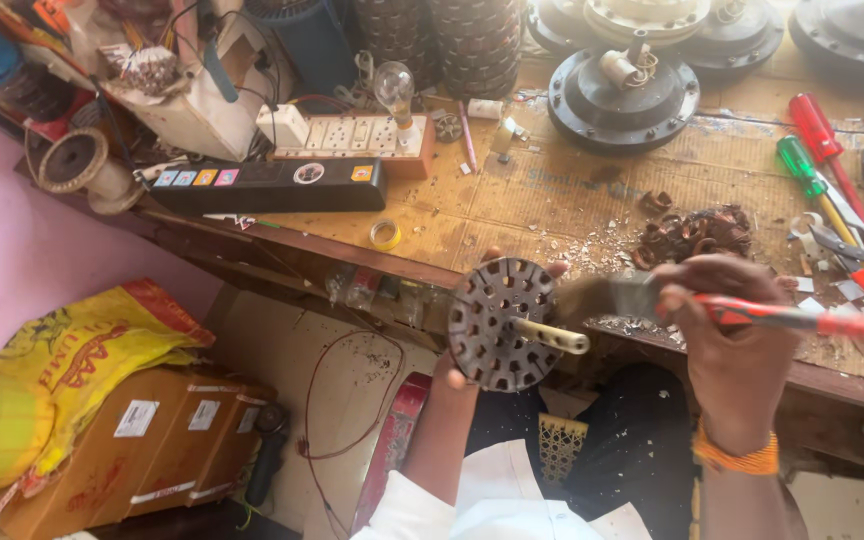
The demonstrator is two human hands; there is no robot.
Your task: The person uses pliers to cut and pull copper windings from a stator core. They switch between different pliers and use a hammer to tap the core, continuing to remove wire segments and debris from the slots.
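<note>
My left hand (459,372) holds up a round dark metal motor core (502,322) with slots round its rim and a pale shaft sticking out toward me; the hand is mostly hidden behind it. My right hand (727,335) grips a red-handled brush (782,317) whose blurred bristle end (602,297) lies against the core's right edge. Both are held just in front of the workbench edge, above my lap.
The wooden workbench (552,200) carries a pile of copper scraps (692,235), red and green screwdrivers (812,150), a socket board with a bulb (357,135), a black box (272,185), a tape roll (385,235) and fan motors (622,90). Cardboard boxes (152,440) and a yellow sack (92,345) lie on the floor at left.
</note>
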